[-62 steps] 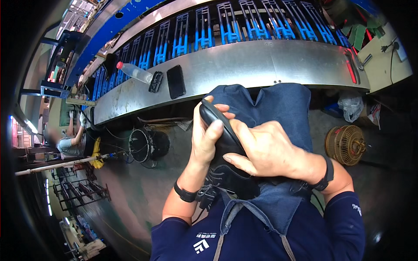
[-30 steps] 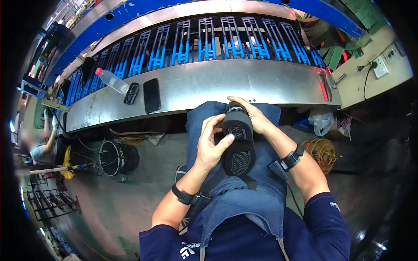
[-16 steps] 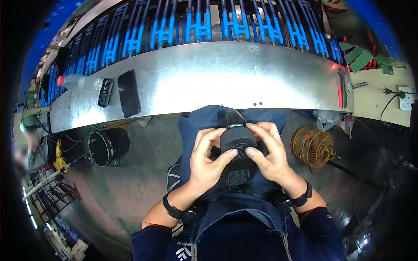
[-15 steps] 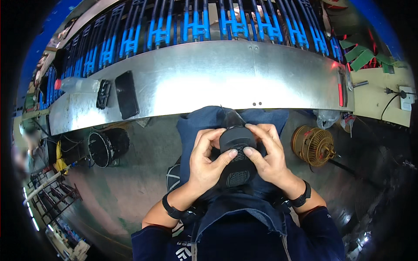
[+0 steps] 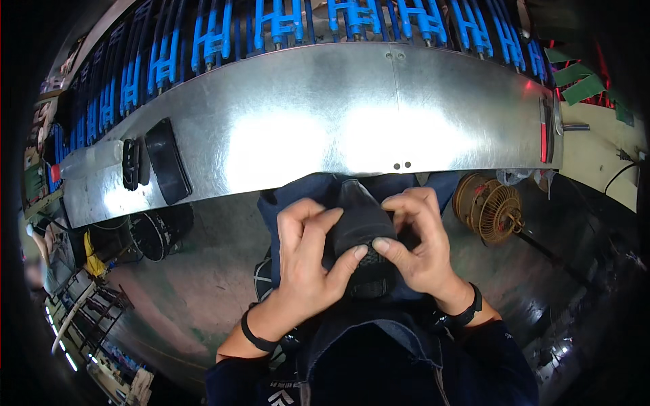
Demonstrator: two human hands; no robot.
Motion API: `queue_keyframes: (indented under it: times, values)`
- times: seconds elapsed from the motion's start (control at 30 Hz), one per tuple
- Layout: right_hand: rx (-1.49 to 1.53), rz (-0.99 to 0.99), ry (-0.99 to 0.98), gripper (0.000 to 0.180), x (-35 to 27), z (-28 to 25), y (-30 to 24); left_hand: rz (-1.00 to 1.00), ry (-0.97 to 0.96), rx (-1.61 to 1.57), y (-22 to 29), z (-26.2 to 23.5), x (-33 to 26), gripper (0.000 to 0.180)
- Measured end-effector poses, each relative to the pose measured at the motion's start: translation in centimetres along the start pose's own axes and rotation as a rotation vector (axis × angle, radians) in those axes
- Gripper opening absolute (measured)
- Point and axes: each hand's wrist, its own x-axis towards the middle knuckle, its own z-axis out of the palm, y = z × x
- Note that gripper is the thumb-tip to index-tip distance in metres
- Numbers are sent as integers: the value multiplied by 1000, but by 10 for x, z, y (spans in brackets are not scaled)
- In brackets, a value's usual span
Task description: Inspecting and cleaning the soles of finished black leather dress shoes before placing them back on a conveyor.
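Centre of frame, over the lap: black shoe clasped between left hand and right hand, both grips closed around it. Long axis running toward upper frame, toe pointing at the steel worktop. Hands level, neither nearer. Wire fan guard at right.

both hands are up close in front of the chest, left hand and right hand curled inward, thumbs nearly touching, black wristbands on both wrists
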Motion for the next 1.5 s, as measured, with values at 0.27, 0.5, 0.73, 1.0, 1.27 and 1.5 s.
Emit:
queue_keyframes:
  times: [0.27, 0.5, 0.73, 1.0, 1.27, 1.5]
  values:
    - [539, 83, -224, 59, -6, -9, 11, 97, -48, -282, 16, -10, -15, 50]
    - [324, -307, -418, 53, -58, 11, -31, 152, -50, -698, 31, -8, -66, 91]
    - [401, -414, -191, 35, -93, 28, -20, 225, -50, -622, 46, 9, -81, 54]
    - [415, -460, -113, 66, -109, 10, -15, 210, -154, -499, 3, 39, -131, 139]
    - [903, -355, 128, 55, -84, -12, -46, 757, 27, -83, 65, -8, -63, 121]
    - [904, -139, -116, 66, -53, 30, -36, 6, 89, -1068, 50, -12, -74, 100]
